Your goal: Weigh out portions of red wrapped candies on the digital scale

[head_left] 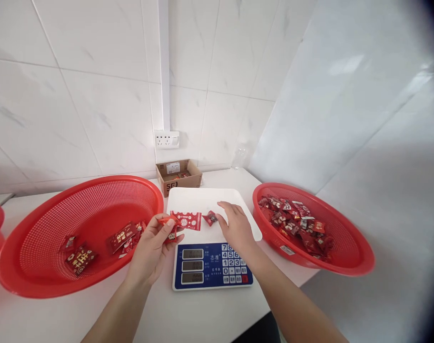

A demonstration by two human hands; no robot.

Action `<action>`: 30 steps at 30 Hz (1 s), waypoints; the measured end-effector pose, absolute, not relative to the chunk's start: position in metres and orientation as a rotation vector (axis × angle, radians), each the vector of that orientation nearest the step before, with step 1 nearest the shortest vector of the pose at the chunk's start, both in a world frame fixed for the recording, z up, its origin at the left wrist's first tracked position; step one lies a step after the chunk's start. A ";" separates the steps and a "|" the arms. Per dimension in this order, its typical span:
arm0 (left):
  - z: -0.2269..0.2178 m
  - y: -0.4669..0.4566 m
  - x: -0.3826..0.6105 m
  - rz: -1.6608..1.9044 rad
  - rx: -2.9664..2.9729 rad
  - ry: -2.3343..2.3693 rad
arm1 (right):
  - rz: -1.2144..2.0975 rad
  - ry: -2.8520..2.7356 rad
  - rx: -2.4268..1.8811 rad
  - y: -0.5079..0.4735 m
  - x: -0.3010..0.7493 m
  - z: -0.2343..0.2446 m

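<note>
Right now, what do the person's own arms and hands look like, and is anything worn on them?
Both are bare. The left hand and the right hand have no gloves, and I see no ring, watch or bracelet. The left forearm and the right forearm show no sleeves down to the picture's lower edge.
</note>
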State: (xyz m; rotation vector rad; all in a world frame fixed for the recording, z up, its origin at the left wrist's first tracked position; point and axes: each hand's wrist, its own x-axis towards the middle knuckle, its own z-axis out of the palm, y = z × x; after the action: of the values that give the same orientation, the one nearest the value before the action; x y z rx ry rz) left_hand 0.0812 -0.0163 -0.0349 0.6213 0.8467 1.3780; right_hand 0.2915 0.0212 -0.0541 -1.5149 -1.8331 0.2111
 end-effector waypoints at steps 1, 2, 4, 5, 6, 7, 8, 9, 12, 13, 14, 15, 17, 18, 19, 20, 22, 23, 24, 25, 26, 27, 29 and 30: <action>-0.036 -0.017 0.083 1.364 0.661 0.851 | 0.303 -1.806 -1.477 0.016 0.290 -0.052; -0.037 -0.018 0.084 1.343 0.706 0.860 | 0.452 -1.776 -1.426 0.010 0.288 -0.050; -0.040 -0.021 0.089 1.266 0.797 0.880 | 0.811 -1.714 -1.295 -0.004 0.281 -0.048; -0.042 -0.022 0.091 1.211 0.844 0.887 | 0.948 -1.691 -1.238 -0.010 0.279 -0.048; -0.044 -0.023 0.093 1.153 0.893 0.901 | 1.029 -1.676 -1.203 -0.015 0.277 -0.048; -0.046 -0.025 0.094 1.102 0.947 0.925 | 1.052 -1.667 -1.201 -0.019 0.276 -0.049; -0.047 -0.025 0.095 1.066 1.000 0.963 | 1.038 -1.663 -1.225 -0.022 0.276 -0.050; -0.048 -0.025 0.096 1.046 1.049 1.006 | 1.007 -1.657 -1.257 -0.023 0.279 -0.051; -0.048 -0.023 0.092 1.071 1.132 1.123 | 0.890 -1.637 -1.363 -0.021 0.294 -0.053; -0.047 -0.022 0.090 1.087 1.137 1.136 | 0.835 -1.641 -1.414 -0.019 0.300 -0.053; -0.046 -0.020 0.088 1.100 1.140 1.144 | 0.773 -1.655 -1.471 -0.016 0.305 -0.053; -0.046 -0.019 0.086 1.109 1.149 1.149 | 0.709 -1.678 -1.534 -0.014 0.311 -0.054; -0.044 -0.018 0.084 1.113 1.177 1.155 | 0.584 -1.736 -1.630 -0.008 0.319 -0.056; -0.044 -0.018 0.083 1.105 1.196 1.159 | 0.520 -1.760 -1.653 -0.005 0.321 -0.058; -0.043 -0.018 0.083 1.090 1.215 1.166 | 0.446 -1.778 -1.661 -0.002 0.322 -0.060; -0.043 -0.019 0.083 1.067 1.234 1.174 | 0.364 -1.791 -1.658 0.000 0.323 -0.061; -0.043 -0.020 0.084 1.006 1.276 1.185 | 0.221 -1.797 -1.623 0.002 0.320 -0.064; -0.043 -0.022 0.085 0.974 1.300 1.181 | 0.192 -1.795 -1.591 0.001 0.318 -0.064; -0.043 -0.023 0.086 0.940 1.325 1.169 | 0.212 -1.792 -1.550 -0.002 0.314 -0.063; -0.043 -0.024 0.087 0.909 1.349 1.152 | 0.288 -1.797 -1.501 -0.006 0.310 -0.061; -0.043 -0.025 0.089 0.880 1.374 1.134 | 0.407 -1.810 -1.444 -0.011 0.304 -0.059; -0.043 -0.026 0.090 0.855 1.397 1.119 | 0.546 -1.828 -1.383 -0.017 0.298 -0.056; -0.043 -0.029 0.093 0.821 1.441 1.097 | 0.801 -1.857 -1.283 -0.028 0.286 -0.050; -0.043 -0.030 0.094 0.812 1.459 1.087 | 0.884 -1.867 -1.252 -0.033 0.281 -0.048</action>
State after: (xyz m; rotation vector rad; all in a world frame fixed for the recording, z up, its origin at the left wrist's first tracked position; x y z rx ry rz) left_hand 0.0943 -0.0300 -0.0433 1.4590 1.0872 0.8121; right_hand 0.2809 -0.0329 -0.0483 -1.2520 -1.8669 0.8845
